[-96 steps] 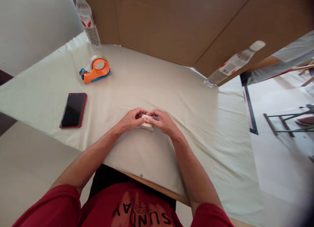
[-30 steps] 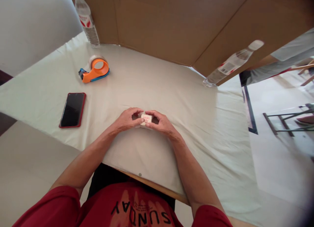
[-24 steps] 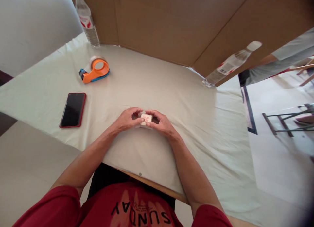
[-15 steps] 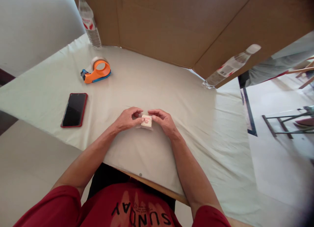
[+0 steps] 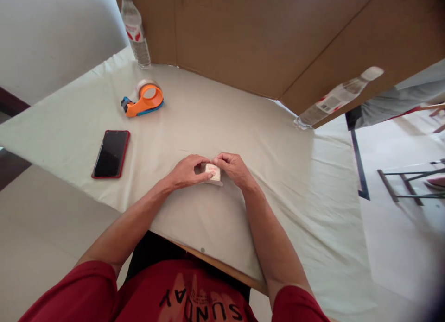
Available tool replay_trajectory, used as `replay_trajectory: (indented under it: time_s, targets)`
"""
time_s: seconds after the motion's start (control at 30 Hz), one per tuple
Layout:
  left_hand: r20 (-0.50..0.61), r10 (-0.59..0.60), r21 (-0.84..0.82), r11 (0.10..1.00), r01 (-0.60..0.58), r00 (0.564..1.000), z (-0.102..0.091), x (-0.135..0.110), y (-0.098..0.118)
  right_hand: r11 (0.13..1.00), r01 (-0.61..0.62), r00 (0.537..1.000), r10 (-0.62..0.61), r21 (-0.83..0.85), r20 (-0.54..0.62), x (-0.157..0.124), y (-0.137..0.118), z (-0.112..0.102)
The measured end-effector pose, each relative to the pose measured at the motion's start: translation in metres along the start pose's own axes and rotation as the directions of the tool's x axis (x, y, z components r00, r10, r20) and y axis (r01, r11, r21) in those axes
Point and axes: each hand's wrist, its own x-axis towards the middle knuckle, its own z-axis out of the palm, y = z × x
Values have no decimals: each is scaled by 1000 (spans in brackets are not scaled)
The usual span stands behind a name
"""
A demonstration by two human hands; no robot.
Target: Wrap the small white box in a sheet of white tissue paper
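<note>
A small cream-coloured box with red print (image 5: 214, 170) is between my hands, near the front of the cloth-covered table (image 5: 208, 211). A thin clear edge, perhaps film, shows along its lower side. My left hand (image 5: 191, 171) grips it from the left, with the thumb across its front face and the fingers curled at its far side. At its upper right corner, my right hand (image 5: 232, 166) is closed in a pinch, thumb against forefinger. Whether a bit of wrapping is caught in that pinch is too small to make out.
Left on the table lie a phone in a red case (image 5: 111, 154) and an orange and blue tape dispenser (image 5: 148, 99). A cardboard panel (image 5: 236, 39) stands along the back, with a water bottle (image 5: 137, 34) at its left and another bottle (image 5: 335, 99) at its right.
My right fingers have closed from a loose curve into a pinch at the box's upper right corner. The left hand keeps its hold. The whole view has shifted slightly.
</note>
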Motion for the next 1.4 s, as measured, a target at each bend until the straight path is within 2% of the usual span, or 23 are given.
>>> replay_trajectory:
  time_s: [0.2, 0.4, 0.6, 0.83, 0.97, 1.1, 1.2, 1.3, 1.4]
  targets:
    - [-14, -19, -42, 999, 18, 1000, 2, -2, -1, 999, 14, 997, -12, 33, -74, 1, 7, 4]
    - [-31, -30, -141, 990, 25, 999, 7, -5, 1, 999, 44, 990, -41, 15, -135, -3, 2, 6]
    - [87, -46, -359, 930, 75, 995, 11, -6, 0, 994, 92, 982, -80, 65, -170, -6, -15, 11]
    - [82, 30, -393, 920, 4, 996, 12, -3, -2, 976, 215, 952, -215, -26, -216, 5, -42, 6]
    - [79, -25, -386, 921, 53, 997, 14, -3, -5, 985, 167, 966, -171, -37, -194, 4, -41, -5]
    - [88, -38, -406, 911, 70, 995, 15, -3, -5, 996, 93, 993, -93, 0, -67, -7, -29, -15]
    - [94, -33, -423, 903, 70, 995, 15, -3, -3, 997, 67, 998, -67, -30, -17, -11, -20, -13]
    - [106, -26, -437, 897, 70, 994, 14, -3, -1, 997, 69, 997, -70, -37, -31, -7, -16, -5]
    - [99, -17, -435, 898, 59, 995, 13, -2, -2, 997, 74, 993, -73, 8, -94, -2, -16, 2]
